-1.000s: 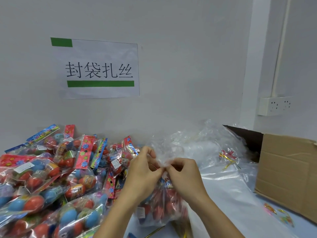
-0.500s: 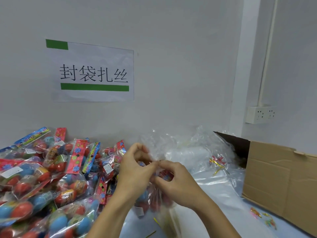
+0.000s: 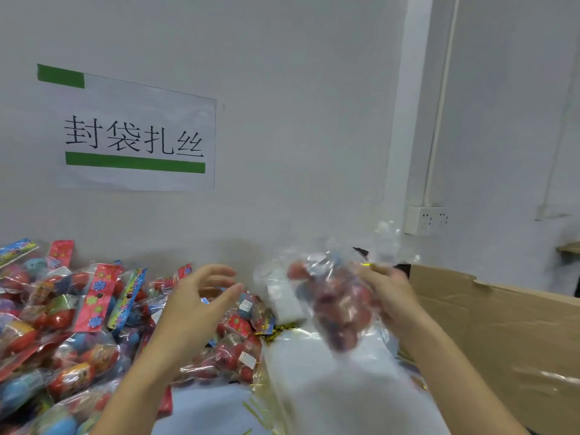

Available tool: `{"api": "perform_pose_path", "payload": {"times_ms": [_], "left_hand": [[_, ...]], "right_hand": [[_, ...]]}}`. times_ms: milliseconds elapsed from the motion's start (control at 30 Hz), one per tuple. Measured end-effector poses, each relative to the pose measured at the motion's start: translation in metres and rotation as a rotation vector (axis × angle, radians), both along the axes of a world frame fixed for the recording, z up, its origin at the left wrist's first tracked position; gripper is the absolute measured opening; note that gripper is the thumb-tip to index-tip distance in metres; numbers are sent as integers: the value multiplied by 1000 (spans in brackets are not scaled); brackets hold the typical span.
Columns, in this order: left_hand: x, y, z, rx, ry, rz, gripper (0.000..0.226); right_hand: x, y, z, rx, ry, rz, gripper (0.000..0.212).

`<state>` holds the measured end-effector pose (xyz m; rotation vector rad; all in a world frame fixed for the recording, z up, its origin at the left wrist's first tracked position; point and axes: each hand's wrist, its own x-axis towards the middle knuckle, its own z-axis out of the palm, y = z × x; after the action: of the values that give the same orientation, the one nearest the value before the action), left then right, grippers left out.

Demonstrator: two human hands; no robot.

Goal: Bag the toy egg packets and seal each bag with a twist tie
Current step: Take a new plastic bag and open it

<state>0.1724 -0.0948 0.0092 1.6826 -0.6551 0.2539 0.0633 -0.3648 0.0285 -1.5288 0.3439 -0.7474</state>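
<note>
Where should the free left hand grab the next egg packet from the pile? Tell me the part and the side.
Take a top packet by its flat red flowered header card, coming from above and the right, where the left hand hovers open. The card sticks up stiff and clear of the heap; the egg bodies look round, slippery and wedged among neighbours.

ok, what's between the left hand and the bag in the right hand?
Head view: no object bridges them. Between the left hand and the held bag sit only background items: a white packet and egg packets below.
</note>
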Motion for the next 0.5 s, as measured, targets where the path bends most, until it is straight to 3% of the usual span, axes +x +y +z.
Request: {"api": "perform_pose_path", "payload": {"times_ms": [133,200,233,300,400,500], "left_hand": [[-2,6,4,-109,6,43,8],[-2,7,6,-136,19,57,8],[-2,7,6,-135,26,57,9],[-2,6,6,-110,32,48,11],[-2,4,3,-51,6,17,12],[-3,0,1,49,-10,-21,11]], "right_hand": [[-25,-61,30,346,-348,-629,26],[-34,-83,33,466,-508,-618,22],[-37,-87,30,454,-498,-571,18],[-38,-89,17,280,-335,-527,6],[-30,-68,-11,-138,-102,-528,19],[-12,-28,-36,-530,168,-231,11]]}}
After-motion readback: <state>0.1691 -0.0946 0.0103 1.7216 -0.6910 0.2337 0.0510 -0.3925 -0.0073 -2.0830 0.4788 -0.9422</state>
